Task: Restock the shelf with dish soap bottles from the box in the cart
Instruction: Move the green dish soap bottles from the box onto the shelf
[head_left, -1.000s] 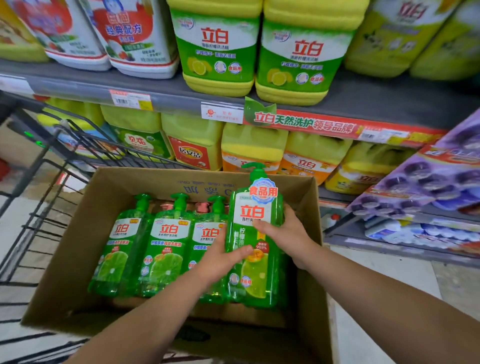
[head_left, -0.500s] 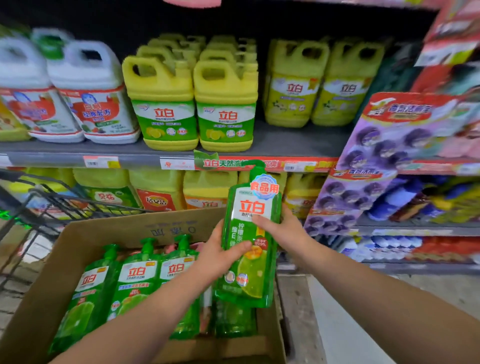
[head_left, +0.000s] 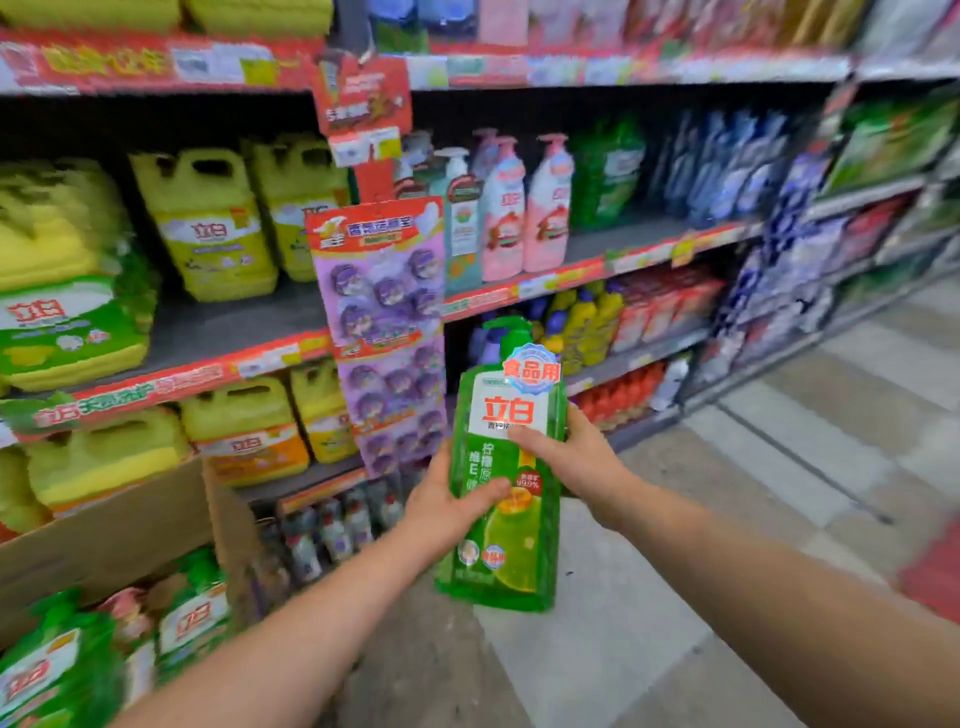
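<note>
Location identified: retail shop, household-cleaning aisle. Tiered metal shelving (head_left: 218, 332) fitted with red price-label strips (head_left: 171, 382) along front edges. Yellow detergent jugs (head_left: 213, 228) stocked in rows on shelving, left section; pink pump bottles (head_left: 524, 208) stocked right of jugs. Purple hanging display card (head_left: 384, 332) clipped to shelving upright between sections. Tiled aisle floor (head_left: 779, 441) seen below shelving. Cardboard restock box (head_left: 104, 535) positioned in front of shelving, lower left.

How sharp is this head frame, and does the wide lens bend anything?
Head view: the held green bottle and both hands, left and right, are fairly sharp; the yellow jugs, cardboard box and right-hand shelves smear with motion blur; the shelf edges slant and bow from wide-angle distortion; lighting is even, without strong glare.
</note>
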